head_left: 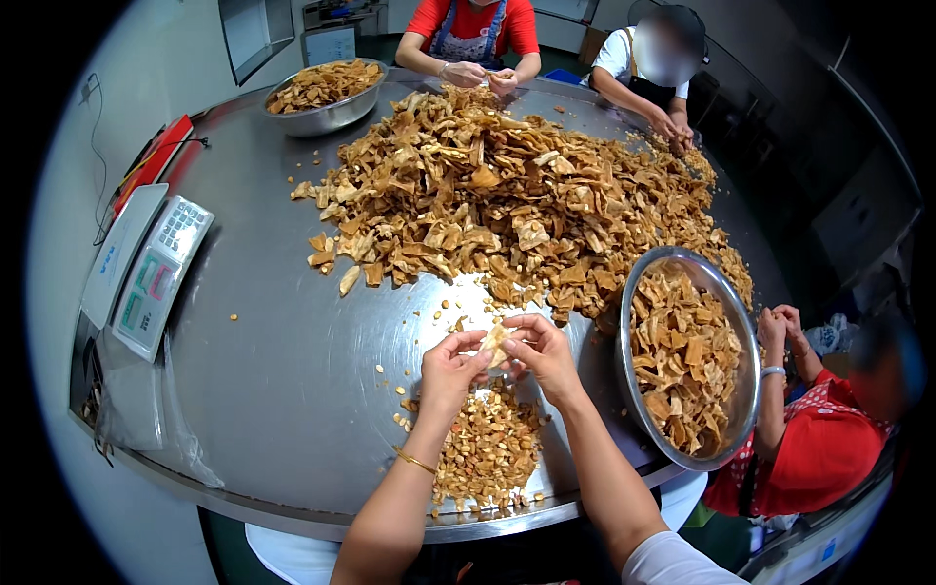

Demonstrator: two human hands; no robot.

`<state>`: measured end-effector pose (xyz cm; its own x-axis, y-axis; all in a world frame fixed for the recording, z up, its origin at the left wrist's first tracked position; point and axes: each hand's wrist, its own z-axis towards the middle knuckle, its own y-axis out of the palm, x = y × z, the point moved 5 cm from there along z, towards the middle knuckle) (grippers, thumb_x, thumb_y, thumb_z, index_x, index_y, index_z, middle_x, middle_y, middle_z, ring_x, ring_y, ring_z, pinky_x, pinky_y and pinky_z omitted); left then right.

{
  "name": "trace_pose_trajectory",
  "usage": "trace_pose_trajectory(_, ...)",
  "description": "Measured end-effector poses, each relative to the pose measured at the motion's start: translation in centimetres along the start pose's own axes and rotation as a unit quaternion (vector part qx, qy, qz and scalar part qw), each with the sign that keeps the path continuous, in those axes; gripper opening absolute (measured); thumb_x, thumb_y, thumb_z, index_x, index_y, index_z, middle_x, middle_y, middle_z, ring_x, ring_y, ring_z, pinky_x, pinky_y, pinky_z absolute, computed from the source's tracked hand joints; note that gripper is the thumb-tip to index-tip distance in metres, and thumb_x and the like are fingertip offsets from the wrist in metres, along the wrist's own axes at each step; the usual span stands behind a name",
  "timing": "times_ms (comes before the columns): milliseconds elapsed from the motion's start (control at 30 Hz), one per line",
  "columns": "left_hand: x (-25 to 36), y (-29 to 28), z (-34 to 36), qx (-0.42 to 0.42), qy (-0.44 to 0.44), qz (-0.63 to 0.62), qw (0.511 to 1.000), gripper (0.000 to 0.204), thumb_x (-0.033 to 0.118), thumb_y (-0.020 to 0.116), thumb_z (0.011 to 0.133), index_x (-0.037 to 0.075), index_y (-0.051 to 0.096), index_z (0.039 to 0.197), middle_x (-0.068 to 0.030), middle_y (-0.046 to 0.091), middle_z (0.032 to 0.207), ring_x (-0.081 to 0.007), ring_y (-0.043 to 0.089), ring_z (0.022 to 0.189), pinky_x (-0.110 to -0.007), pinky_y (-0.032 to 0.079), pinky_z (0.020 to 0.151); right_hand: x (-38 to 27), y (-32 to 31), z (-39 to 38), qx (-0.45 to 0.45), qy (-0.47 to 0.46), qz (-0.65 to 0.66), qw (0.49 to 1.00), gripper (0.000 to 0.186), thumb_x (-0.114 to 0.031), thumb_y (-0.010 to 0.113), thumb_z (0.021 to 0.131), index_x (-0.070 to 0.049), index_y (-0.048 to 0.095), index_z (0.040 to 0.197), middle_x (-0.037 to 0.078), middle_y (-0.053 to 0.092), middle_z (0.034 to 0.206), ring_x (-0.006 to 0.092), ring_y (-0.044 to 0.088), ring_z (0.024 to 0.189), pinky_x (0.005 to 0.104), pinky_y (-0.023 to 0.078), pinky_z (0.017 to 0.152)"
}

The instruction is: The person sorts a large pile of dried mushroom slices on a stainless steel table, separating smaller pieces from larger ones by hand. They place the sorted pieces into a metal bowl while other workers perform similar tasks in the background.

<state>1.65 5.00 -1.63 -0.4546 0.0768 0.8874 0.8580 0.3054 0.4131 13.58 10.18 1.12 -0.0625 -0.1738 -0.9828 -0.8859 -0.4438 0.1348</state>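
Both my hands meet over the near part of the steel table. My left hand [452,370] pinches one side of a dried pale-brown slice [496,343], and the fingers of my right hand [546,359] close on its other side. Under my wrists, close to the table's front edge, lies a spread of small broken bits [487,453] in tan and cream. A large heap of similar dried brown slices [517,195] rises just beyond my hands, with a few loose crumbs between.
To my right stands a steel bowl [747,414] full of slices; another steel bowl [336,119] of them sits far left. A digital scale [156,268] and plastic bags [132,395] line the left edge. Several co-workers [478,39] handle pieces around the table [283,380].
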Motion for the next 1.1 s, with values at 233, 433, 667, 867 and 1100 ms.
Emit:
trace_pose_trajectory(233,0.0,-0.3,-0.1,-0.021,-0.057,-0.135,0.989,0.041,-0.004,0.056,0.071,-0.001,0.041,0.109,-0.0082,0.051,0.085,-0.0132,0.055,0.07,-0.024,0.051,0.059,-0.9,-3.5,2.3,0.194,-0.127,-0.429,0.873,0.027,-0.001,0.056,0.069,-0.007,0.056,0.095,0.012,0.048,0.099,0.0219,0.045,0.089,0.0328,0.038,0.08)
trace_pose_trajectory(433,0.2,0.0,0.2,-0.068,-0.086,-0.241,0.964,0.038,0.0,0.056,0.072,0.004,0.04,0.105,-0.0088,0.051,0.089,-0.0208,0.052,0.082,-0.042,0.045,0.079,-0.7,-8.8,5.1,0.334,-0.139,-0.565,0.741,0.029,0.008,0.052,0.064,-0.004,0.057,0.091,0.014,0.045,0.105,0.0294,0.038,0.101,0.035,0.034,0.085)
trace_pose_trajectory(667,0.2,-0.5,0.1,-0.047,-0.102,-0.304,0.946,0.024,0.013,0.06,0.073,0.007,0.045,0.091,0.0007,0.044,0.063,-0.0095,0.045,0.056,-0.035,0.047,0.068,-1.1,-8.1,3.4,0.369,-0.19,-0.309,0.856,0.019,0.003,0.057,0.067,-0.001,0.056,0.086,0.008,0.05,0.089,0.0194,0.05,0.083,0.0265,0.04,0.073)
trace_pose_trajectory(867,1.2,-0.5,-0.2,-0.013,0.003,-0.001,1.0,0.018,0.001,0.049,0.071,0.004,0.053,0.089,0.0042,0.038,0.06,-0.0043,0.039,0.055,-0.019,0.042,0.06,0.2,-2.8,2.2,0.139,-0.015,0.188,0.972,0.024,-0.001,0.057,0.071,0.002,0.048,0.093,0.007,0.055,0.079,0.0135,0.055,0.065,0.0263,0.047,0.068)
trace_pose_trajectory(1100,2.8,1.1,-0.7,-0.01,0.204,0.319,0.926,0.016,0.005,0.062,0.067,0.003,0.057,0.082,-0.0042,0.05,0.085,-0.01,0.047,0.076,-0.023,0.04,0.064,2.6,0.3,-0.2,-0.003,0.136,0.262,0.956,0.022,-0.017,0.055,0.076,-0.001,0.049,0.09,0.009,0.055,0.086,0.0169,0.056,0.076,0.0311,0.05,0.067)
